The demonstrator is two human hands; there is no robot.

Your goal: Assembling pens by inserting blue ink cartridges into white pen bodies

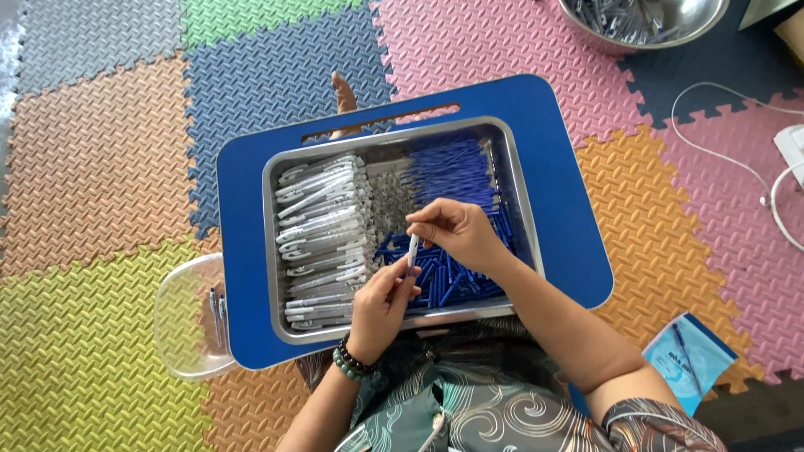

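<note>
Both hands meet over metal tray (523, 209): left hand (381, 305), beaded bracelet on wrist, pinches lower end of thin white pen barrel (412, 249); right hand (456, 234) grips its top, fingers curled. Barrel upright above loose blue pen parts (444, 280). White barrels (322, 243) stacked at tray's left. Blue lap desk (569, 167) underneath, textured foam mats (100, 167) around.

Bright even daylight, soft shadows, sharp focus.
</note>
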